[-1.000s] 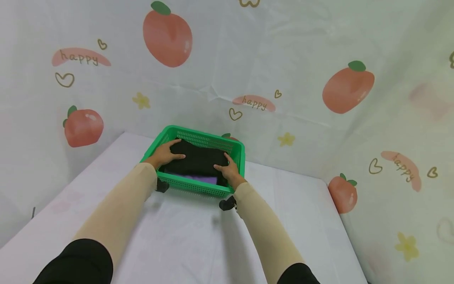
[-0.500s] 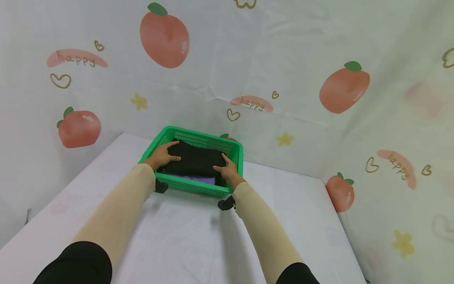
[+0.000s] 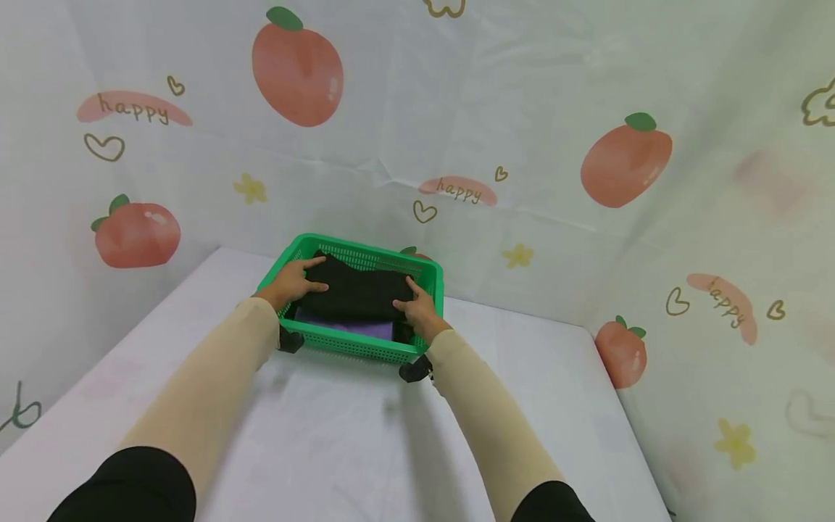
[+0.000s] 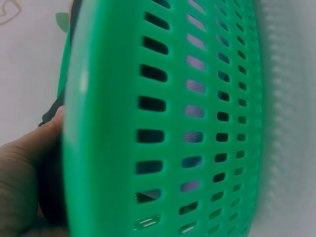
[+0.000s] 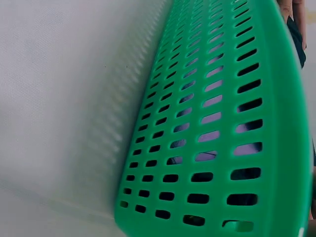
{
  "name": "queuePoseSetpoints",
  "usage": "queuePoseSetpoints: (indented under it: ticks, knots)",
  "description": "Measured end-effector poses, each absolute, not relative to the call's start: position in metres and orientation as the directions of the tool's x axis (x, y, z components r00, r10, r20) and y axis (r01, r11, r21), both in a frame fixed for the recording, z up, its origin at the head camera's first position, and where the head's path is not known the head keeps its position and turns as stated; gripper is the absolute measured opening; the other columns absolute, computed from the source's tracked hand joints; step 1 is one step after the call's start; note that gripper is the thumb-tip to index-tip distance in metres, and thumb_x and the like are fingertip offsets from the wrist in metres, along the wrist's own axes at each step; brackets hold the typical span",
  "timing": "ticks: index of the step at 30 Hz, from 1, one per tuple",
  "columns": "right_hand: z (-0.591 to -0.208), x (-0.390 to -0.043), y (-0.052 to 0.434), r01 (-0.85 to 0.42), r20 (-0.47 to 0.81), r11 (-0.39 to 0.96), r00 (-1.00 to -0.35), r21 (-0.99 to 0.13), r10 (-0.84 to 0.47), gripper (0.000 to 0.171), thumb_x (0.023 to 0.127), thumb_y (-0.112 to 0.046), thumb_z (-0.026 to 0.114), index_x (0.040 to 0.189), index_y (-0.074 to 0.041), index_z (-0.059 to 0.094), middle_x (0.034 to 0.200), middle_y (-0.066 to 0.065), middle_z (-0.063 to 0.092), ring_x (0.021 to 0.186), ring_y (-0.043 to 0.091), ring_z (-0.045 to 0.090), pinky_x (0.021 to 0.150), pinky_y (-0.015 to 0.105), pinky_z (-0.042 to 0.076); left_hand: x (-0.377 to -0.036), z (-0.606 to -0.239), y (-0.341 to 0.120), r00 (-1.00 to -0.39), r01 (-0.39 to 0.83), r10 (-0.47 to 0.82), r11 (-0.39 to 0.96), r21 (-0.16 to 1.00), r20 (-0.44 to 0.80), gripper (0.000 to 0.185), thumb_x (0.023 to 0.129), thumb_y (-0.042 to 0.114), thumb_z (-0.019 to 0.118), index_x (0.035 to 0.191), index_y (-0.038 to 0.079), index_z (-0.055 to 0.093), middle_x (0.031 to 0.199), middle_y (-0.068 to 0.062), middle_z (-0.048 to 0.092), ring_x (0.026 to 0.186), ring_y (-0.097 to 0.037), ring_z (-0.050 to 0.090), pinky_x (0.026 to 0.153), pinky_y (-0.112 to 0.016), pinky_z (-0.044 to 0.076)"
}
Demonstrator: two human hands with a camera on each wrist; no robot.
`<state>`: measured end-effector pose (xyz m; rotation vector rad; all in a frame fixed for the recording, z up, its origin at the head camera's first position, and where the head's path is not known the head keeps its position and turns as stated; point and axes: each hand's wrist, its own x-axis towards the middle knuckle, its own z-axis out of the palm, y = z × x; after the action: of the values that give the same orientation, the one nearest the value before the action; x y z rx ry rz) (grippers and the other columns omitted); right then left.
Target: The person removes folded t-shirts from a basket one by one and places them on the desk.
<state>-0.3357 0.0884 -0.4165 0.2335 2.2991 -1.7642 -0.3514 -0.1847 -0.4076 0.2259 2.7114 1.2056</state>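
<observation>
A folded black cloth (image 3: 359,293) lies in a green plastic basket (image 3: 365,348), over a purple folded cloth (image 3: 355,328) whose near edge shows. My left hand (image 3: 291,283) reaches over the basket's left end and holds the black cloth's left side, thumb on top and fingers along the far edge. At the right side, my right hand (image 3: 420,310) holds the other end between thumb and fingers. In the left wrist view, the basket wall (image 4: 103,123) hides most of the hand. Purple fabric shows through the slots of the basket wall (image 5: 276,123) in the right wrist view.
The basket stands near the back of a table (image 3: 339,435) covered in white cloth. Behind it hangs a white curtain (image 3: 391,109) printed with peaches and the word happy. Black wrist cameras (image 3: 415,370) sit close to the basket's front wall.
The black cloth has shifted slightly toward the basket's far side, and a little more purple shows in front. Both hands keep their hold. The head view has turned slightly.
</observation>
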Motion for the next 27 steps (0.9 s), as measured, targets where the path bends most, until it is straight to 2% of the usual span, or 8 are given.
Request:
queuePoseSetpoints:
  ticks: [7, 8, 9, 10, 12, 14, 16, 27]
  knots:
    - [-0.412, -0.336, 0.091, 0.252, -0.263, 0.237, -0.965, -0.938, -0.015, 0.072, 0.096, -0.006, 0.063, 0.155, -0.032, 0.031, 0.163, 0.012, 0.018, 0.049, 0.012, 0.019, 0.055, 0.027, 0.028, -0.353, -0.405, -0.184, -0.977, 0.062, 0.198, 0.631, 0.774, -0.084, 0.075, 0.096, 0.017, 0.065, 0.158, 0.012, 0.023, 0.161, -0.028, 0.008, 0.147, -0.048, 0.006, 0.115, -0.062, 0.021]
    - [-0.411, -0.335, 0.092, 0.251, -0.263, 0.243, -0.965, -0.937, -0.017, 0.071, 0.096, -0.006, 0.063, 0.155, -0.032, 0.032, 0.164, 0.011, 0.019, 0.051, 0.010, 0.031, 0.058, 0.027, 0.032, -0.352, -0.404, -0.183, -0.977, 0.058, 0.197, 0.625, 0.779, -0.085, 0.075, 0.096, 0.017, 0.065, 0.158, 0.012, 0.022, 0.161, -0.028, 0.007, 0.148, -0.048, 0.005, 0.115, -0.062, 0.021]
    - [-0.409, -0.334, 0.092, 0.251, -0.263, 0.238, -0.964, -0.938, -0.021, 0.071, 0.096, -0.005, 0.063, 0.155, -0.032, 0.032, 0.164, 0.011, 0.018, 0.056, 0.015, 0.033, 0.061, 0.029, 0.033, -0.351, -0.403, -0.183, -0.977, 0.056, 0.195, 0.619, 0.784, -0.084, 0.075, 0.096, 0.017, 0.065, 0.158, 0.013, 0.022, 0.161, -0.028, 0.007, 0.148, -0.048, 0.005, 0.115, -0.062, 0.020]
    - [-0.407, -0.333, 0.093, 0.251, -0.264, 0.234, -0.964, -0.939, -0.026, 0.072, 0.096, -0.005, 0.062, 0.155, -0.031, 0.032, 0.164, 0.009, 0.017, 0.065, 0.016, 0.047, 0.067, 0.029, 0.040, -0.350, -0.402, -0.183, -0.977, 0.054, 0.194, 0.609, 0.791, -0.083, 0.075, 0.096, 0.016, 0.065, 0.158, 0.013, 0.022, 0.161, -0.028, 0.007, 0.148, -0.048, 0.005, 0.115, -0.062, 0.020]
    - [-0.402, -0.332, 0.095, 0.251, -0.265, 0.214, -0.963, -0.944, -0.041, 0.072, 0.096, -0.003, 0.061, 0.155, -0.031, 0.031, 0.165, 0.008, 0.016, 0.103, 0.024, 0.061, 0.086, 0.035, 0.049, -0.349, -0.399, -0.181, -0.979, 0.055, 0.189, 0.596, 0.801, -0.073, 0.075, 0.096, 0.016, 0.065, 0.158, 0.014, 0.023, 0.162, -0.027, 0.007, 0.148, -0.047, 0.006, 0.116, -0.062, 0.020]
    - [-0.397, -0.331, 0.096, 0.245, -0.260, 0.186, -0.964, -0.951, -0.059, 0.072, 0.097, -0.001, 0.059, 0.156, -0.029, 0.029, 0.165, 0.007, 0.014, 0.140, 0.031, 0.040, 0.104, 0.045, 0.044, -0.349, -0.397, -0.181, -0.980, 0.061, 0.187, 0.586, 0.808, -0.061, 0.075, 0.096, 0.016, 0.065, 0.158, 0.014, 0.023, 0.162, -0.026, 0.009, 0.148, -0.046, 0.008, 0.116, -0.061, 0.021]
    - [-0.394, -0.331, 0.098, 0.246, -0.260, 0.156, -0.963, -0.957, -0.073, 0.073, 0.097, 0.001, 0.058, 0.156, -0.028, 0.028, 0.165, 0.008, 0.015, 0.145, 0.033, 0.030, 0.112, 0.052, 0.036, -0.351, -0.395, -0.180, -0.981, 0.068, 0.185, 0.590, 0.804, -0.053, 0.074, 0.096, 0.017, 0.066, 0.158, 0.015, 0.024, 0.162, -0.025, 0.010, 0.148, -0.045, 0.009, 0.116, -0.060, 0.021]
    - [-0.391, -0.332, 0.108, 0.248, -0.261, 0.164, -0.964, -0.955, -0.061, 0.072, 0.096, 0.000, 0.060, 0.155, -0.028, 0.031, 0.158, 0.015, 0.032, 0.132, 0.034, 0.051, 0.107, 0.050, 0.043, -0.349, -0.391, -0.172, -0.979, 0.071, 0.195, 0.621, 0.781, -0.066, 0.074, 0.096, 0.019, 0.065, 0.158, 0.015, 0.024, 0.161, -0.027, 0.011, 0.148, -0.046, 0.011, 0.116, -0.060, 0.023]
